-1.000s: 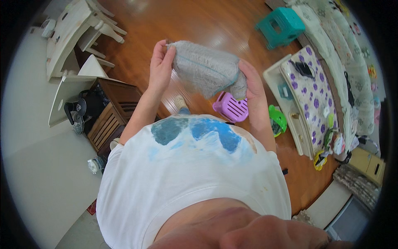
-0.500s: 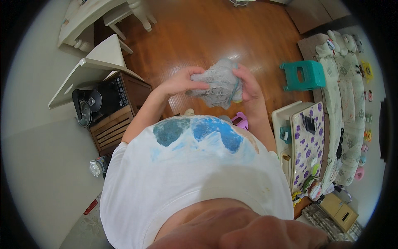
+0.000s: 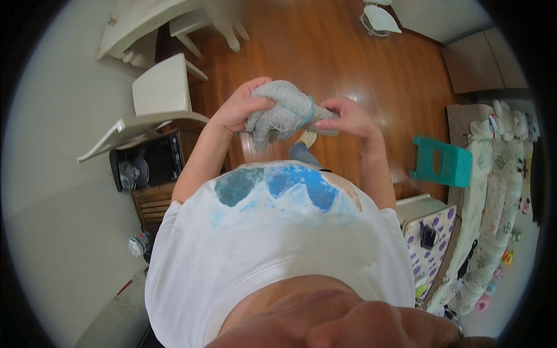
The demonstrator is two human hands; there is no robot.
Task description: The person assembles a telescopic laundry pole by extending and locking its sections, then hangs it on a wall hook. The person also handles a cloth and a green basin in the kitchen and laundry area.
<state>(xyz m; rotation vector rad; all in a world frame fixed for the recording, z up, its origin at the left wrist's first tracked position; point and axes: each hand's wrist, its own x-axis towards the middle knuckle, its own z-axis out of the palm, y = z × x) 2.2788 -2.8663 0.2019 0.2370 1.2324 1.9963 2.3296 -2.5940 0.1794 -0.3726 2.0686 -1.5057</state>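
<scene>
Fingers: left hand [image 3: 235, 111] curled on the bulky end of a grey cloth [image 3: 281, 116] – thumb across its near face, the other fingertips partly hidden; right hand [image 3: 355, 120] with thumb and forefinger drawn close on the narrow end.
Cloth: held in the air before the chest, between both hands, bunched rather than flat.
Long axis: left to right, dipping slightly toward the right; the bulk sits left, the tapered end points at the right palm.
Edges: a teal band [image 3: 309, 111] crosses near the narrow end; a loose fold hangs from the bulky part.
Below the cloth: a cream slipper [image 3: 309, 138], apart from it in the view.
Room: brown wooden floor [image 3: 325, 46] spreads beyond the hands – a white chair [image 3: 159, 90] bounds it on the left, a teal stool [image 3: 444, 162] on the right, both well apart from the fingers.
Farther right: a purple-spotted tabletop [image 3: 438, 223] beside a sofa [image 3: 490, 197] with patterned covers.
</scene>
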